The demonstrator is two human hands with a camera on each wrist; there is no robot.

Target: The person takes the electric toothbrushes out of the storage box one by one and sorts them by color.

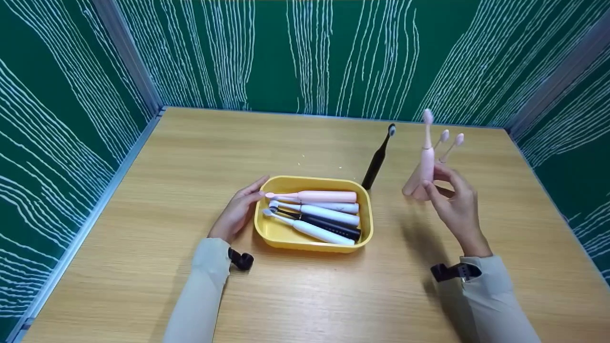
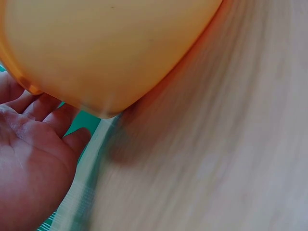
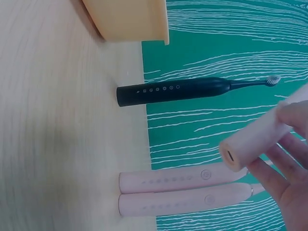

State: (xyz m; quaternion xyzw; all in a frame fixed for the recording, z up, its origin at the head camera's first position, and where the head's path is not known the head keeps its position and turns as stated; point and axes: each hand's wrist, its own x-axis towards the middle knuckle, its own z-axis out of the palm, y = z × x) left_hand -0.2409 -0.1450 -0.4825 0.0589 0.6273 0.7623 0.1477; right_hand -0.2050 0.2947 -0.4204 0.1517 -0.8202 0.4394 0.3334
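Note:
My right hand (image 1: 455,205) pinches a pink electric toothbrush (image 1: 427,162) between thumb and fingers, head up. In the right wrist view its base is off the table. Just behind it, two more pink toothbrushes (image 3: 183,199) stand upright side by side. My left hand (image 1: 238,212) touches the left side of a yellow basket (image 1: 314,179), fingers along its outer wall. Inside lie several electric toothbrushes: a pink one (image 1: 329,196) at the back, white ones (image 1: 326,233) and a black one (image 1: 331,227), heads to the left.
A black electric toothbrush (image 1: 375,166) stands upright on the wooden table (image 1: 314,295), just beyond the basket's back right corner. Small pale crumbs (image 1: 340,167) lie behind the basket. Green walls (image 1: 271,62) with white wavy lines enclose the table's back and sides.

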